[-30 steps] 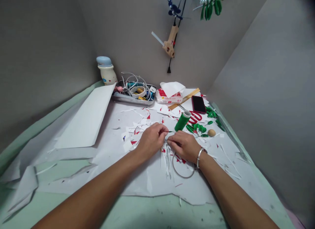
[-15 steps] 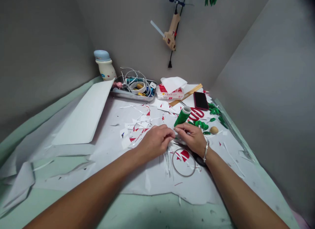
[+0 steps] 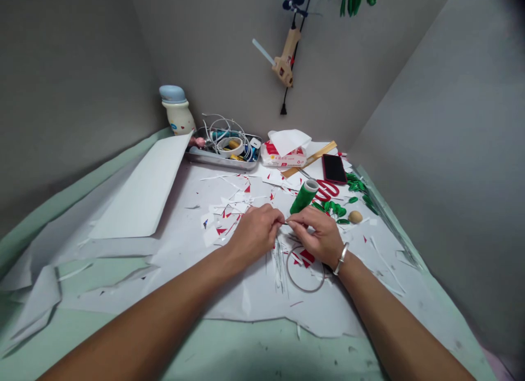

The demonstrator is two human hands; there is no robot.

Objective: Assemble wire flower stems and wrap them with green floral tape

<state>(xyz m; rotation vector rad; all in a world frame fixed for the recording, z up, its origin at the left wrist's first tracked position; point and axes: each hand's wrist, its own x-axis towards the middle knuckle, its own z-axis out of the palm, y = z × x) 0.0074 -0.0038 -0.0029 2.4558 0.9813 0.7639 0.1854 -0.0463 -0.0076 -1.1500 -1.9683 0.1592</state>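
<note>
The left hand (image 3: 254, 233) and right hand (image 3: 315, 236) meet above a white paper sheet (image 3: 246, 299), their fingers pressed together, both pinching a thin pale strip (image 3: 286, 223) between them; its material is too small to tell. A green thread spool (image 3: 304, 198) lies just beyond the right hand, with green leaves (image 3: 332, 210) to its right. A wire loop (image 3: 307, 291) lies on the paper, nearer than the right hand, beside a bunch of thin white strips (image 3: 279, 263).
</note>
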